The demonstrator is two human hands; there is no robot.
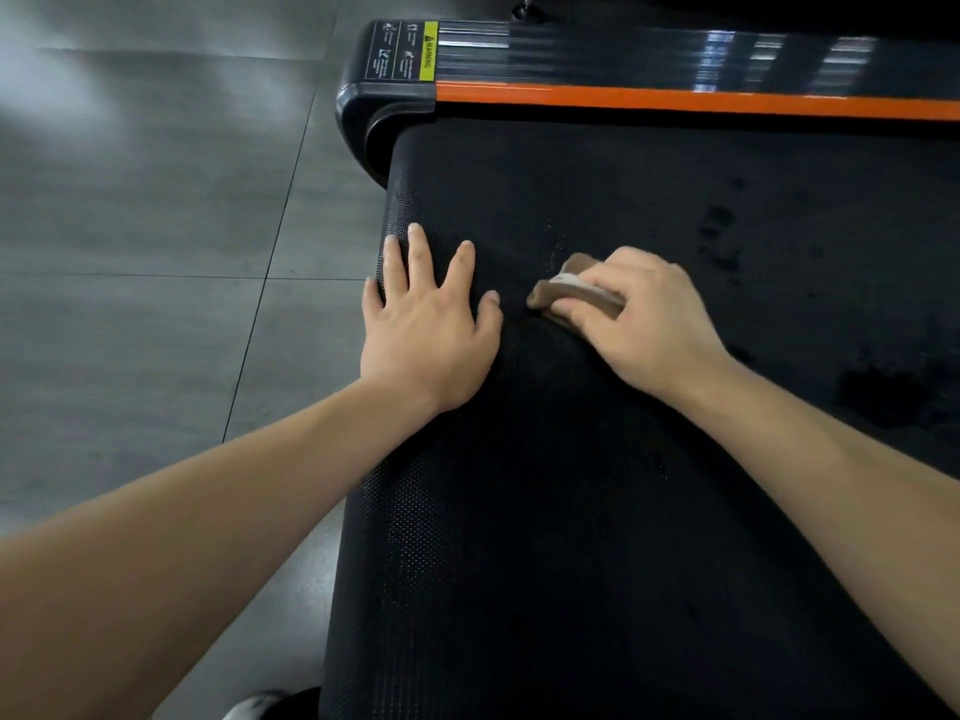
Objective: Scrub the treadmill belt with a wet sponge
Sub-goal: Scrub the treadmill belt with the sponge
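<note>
Where right hand (652, 324) grips, sponge (563, 292) lies.

From the sponge (574, 293) gripped in our right hand (654, 324), we have open treadmill belt (571, 511) from 1 round to 6 o'clock, bare but for dark wet patches (719, 226). At 9 o'clock our left hand (426, 335) lies flat on the belt just beside the sponge and blocks that way. At 12 o'clock the orange-striped side rail (675, 101) closes the belt's far edge, its black end cap (363, 111) stands at 11 o'clock, and beyond our left hand lies open grey floor (156, 226).
</note>
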